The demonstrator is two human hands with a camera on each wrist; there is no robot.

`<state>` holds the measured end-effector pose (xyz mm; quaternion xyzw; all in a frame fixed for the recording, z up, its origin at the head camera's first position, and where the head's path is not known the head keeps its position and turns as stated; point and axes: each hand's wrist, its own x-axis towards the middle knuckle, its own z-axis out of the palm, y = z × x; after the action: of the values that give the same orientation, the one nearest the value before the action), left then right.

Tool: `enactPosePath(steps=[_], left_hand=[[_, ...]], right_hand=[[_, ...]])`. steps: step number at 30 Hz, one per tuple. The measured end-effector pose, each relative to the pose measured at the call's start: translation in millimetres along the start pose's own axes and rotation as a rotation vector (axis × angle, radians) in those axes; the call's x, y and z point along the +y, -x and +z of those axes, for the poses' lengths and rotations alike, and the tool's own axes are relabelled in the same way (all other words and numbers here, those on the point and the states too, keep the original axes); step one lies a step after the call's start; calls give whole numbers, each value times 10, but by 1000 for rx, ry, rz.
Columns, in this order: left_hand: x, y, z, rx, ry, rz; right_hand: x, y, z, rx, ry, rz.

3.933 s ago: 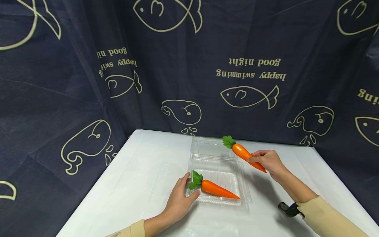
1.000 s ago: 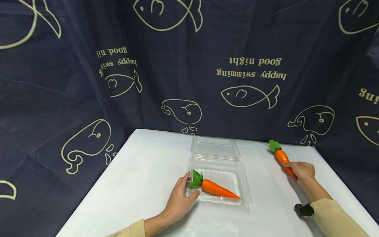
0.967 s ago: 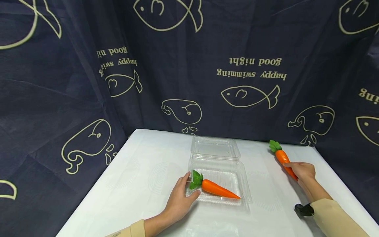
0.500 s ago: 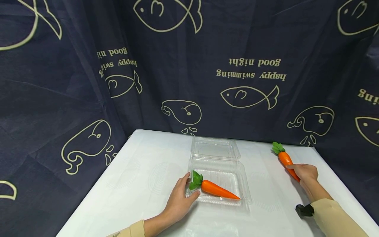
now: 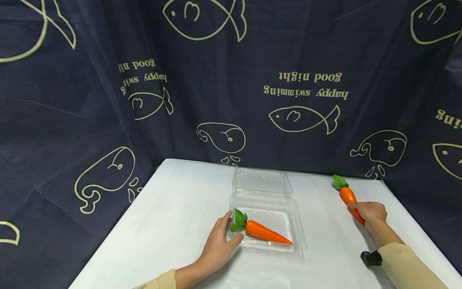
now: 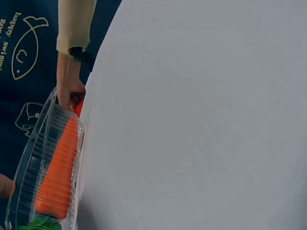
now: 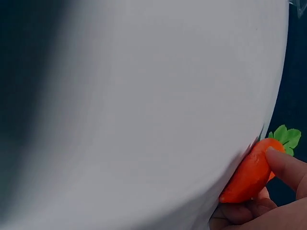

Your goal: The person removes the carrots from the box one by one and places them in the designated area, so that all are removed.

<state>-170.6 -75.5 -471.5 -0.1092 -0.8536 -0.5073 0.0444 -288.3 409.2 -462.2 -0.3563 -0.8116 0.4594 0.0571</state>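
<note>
A clear plastic clamshell container (image 5: 276, 214) stands with its lid folded back on the white table. One orange carrot (image 5: 266, 232) with green leaves lies inside it, leaves towards my left hand (image 5: 218, 244). That hand grips the container's near left corner, thumb along the front side and fingers at the left side. To the right of the container, my right hand (image 5: 371, 213) pinches a second carrot (image 5: 347, 196) near its middle, leaves pointing away. In the right wrist view, thumb and fingers hold this second carrot (image 7: 249, 175) against the table surface; its leaves stick out beyond.
The white table (image 5: 166, 208) ends at a dark blue curtain (image 5: 216, 80) printed with fish and words, behind and on the sides. The container's lid (image 5: 262, 182) lies flat towards the back. A black device (image 5: 371, 258) is strapped at the right wrist.
My right hand has carried its carrot from above the lid to the right, down to the table, and has shifted only slightly since. My left hand and the other carrot have stayed put.
</note>
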Motion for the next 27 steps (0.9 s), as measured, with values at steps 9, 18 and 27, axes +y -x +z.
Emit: enactPosePath(steps=[9, 18, 27], left_hand=[[1, -3, 8, 0, 1, 0], [12, -1, 4, -1, 0, -3], [11, -6, -2, -1, -11, -5]], right_hand=[[27, 32, 5, 8, 38, -3], [24, 58, 2, 12, 53, 16], [-12, 59, -15, -7, 46, 27]])
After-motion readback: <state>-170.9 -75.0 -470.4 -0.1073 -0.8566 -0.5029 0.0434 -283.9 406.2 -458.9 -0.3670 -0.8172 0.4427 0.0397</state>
